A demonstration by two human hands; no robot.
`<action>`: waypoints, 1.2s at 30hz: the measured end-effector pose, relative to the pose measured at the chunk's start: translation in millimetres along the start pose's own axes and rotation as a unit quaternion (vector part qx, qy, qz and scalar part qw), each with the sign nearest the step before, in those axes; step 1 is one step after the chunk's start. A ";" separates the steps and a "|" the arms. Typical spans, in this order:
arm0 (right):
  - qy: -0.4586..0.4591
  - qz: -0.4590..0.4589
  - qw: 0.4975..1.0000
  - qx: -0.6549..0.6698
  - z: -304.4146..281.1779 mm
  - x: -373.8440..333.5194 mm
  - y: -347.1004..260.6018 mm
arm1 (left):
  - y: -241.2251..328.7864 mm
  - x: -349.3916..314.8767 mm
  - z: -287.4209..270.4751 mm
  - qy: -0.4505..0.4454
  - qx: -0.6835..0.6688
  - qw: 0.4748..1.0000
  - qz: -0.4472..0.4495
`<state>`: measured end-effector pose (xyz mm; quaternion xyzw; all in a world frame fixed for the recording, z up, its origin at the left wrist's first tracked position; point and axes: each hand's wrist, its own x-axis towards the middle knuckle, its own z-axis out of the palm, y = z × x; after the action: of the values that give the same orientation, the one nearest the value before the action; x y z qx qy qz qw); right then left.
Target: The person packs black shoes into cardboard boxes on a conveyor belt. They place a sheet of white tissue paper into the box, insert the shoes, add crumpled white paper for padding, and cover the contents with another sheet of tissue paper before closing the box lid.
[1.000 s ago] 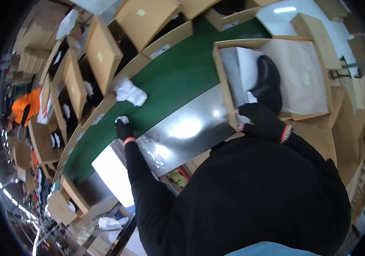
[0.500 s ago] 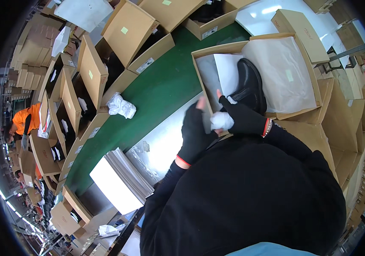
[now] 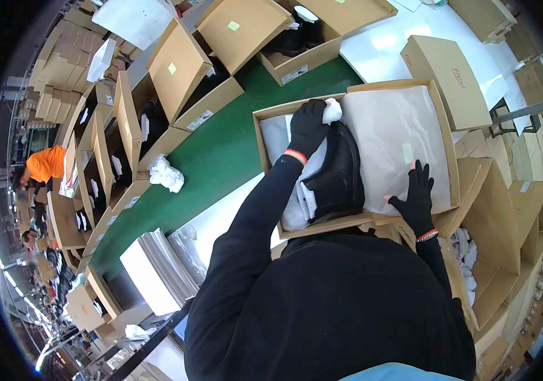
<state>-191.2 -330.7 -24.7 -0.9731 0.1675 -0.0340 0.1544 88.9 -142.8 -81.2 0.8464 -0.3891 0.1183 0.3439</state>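
One black leather shoe (image 3: pixel 338 174) lies in one open brown cardboard shoebox (image 3: pixel 265 143) lined with white tissue paper (image 3: pixel 389 136), on the green belt surface (image 3: pixel 221 155). Its long axis runs from near the person to far. The toe end is hidden under the black-gloved left hand (image 3: pixel 308 127), whose grip is closed on a crumpled white paper wad (image 3: pixel 332 112). The black-gloved right hand (image 3: pixel 416 193) lies flat, fingers spread, on the tissue, holding nothing. One loose white paper ball (image 3: pixel 167 174) lies on the belt, well apart.

Glossy black shoe (image 3: pixel 338 174), matt cardboard box (image 3: pixel 265 136)
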 end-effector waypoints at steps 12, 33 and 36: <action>0.010 -0.049 0.995 0.088 18.3 3.9 58.1 | 5.7 5.5 46.1 -0.061 0.176 0.981 -0.052; 0.105 0.022 0.986 0.128 132.7 62.8 17.0 | -39.3 -182.7 -147.8 0.047 0.071 0.959 -0.269; -0.134 0.104 0.811 0.560 53.7 77.8 -53.7 | -42.1 -178.7 -171.7 0.056 0.147 0.952 -0.264</action>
<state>-94.6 -293.2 -57.8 -0.6901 0.1972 0.0247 0.6959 12.0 95.5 -59.2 0.9520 -0.1105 0.1260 0.2561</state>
